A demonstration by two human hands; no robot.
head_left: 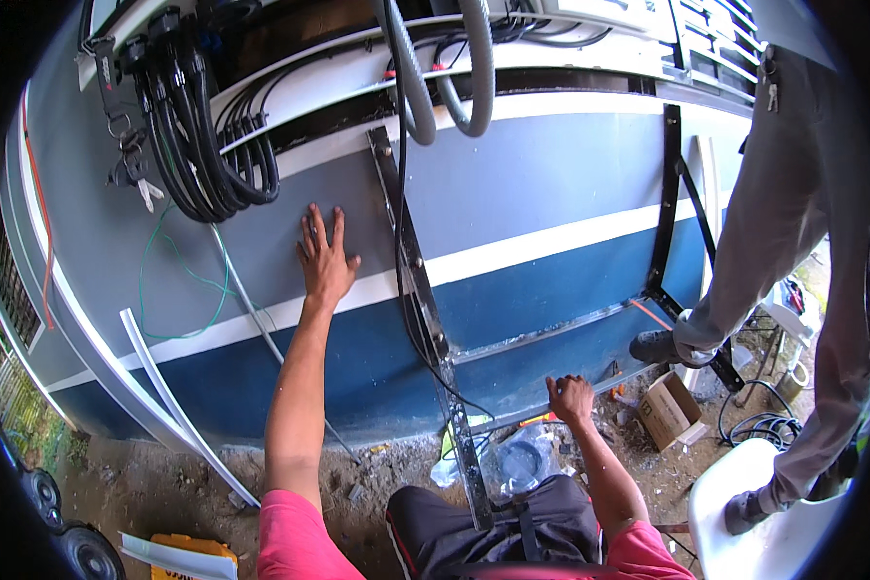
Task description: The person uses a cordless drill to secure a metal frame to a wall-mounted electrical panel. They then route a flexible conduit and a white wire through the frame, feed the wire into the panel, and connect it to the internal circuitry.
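Observation:
My left hand (328,263) is spread against the grey upper part of the painted wall (522,184), its fingers pointing up. It holds nothing. Lower down, my right hand (572,398) is curled over the outer metal bar (604,385) of a black bracket frame. Its far fingertips are hidden. The frame's near upright (411,251) stands between my hands and runs down by my knees. A thin black cable (402,193) hangs along it.
Thick black cables (198,145) and grey conduits (478,68) hang above. A person in grey trousers (773,184) has one foot on the frame and one on a white plastic chair (735,483). On the ground are a cardboard box (669,413) and coiled cable (768,416). White trim (169,401) leans left.

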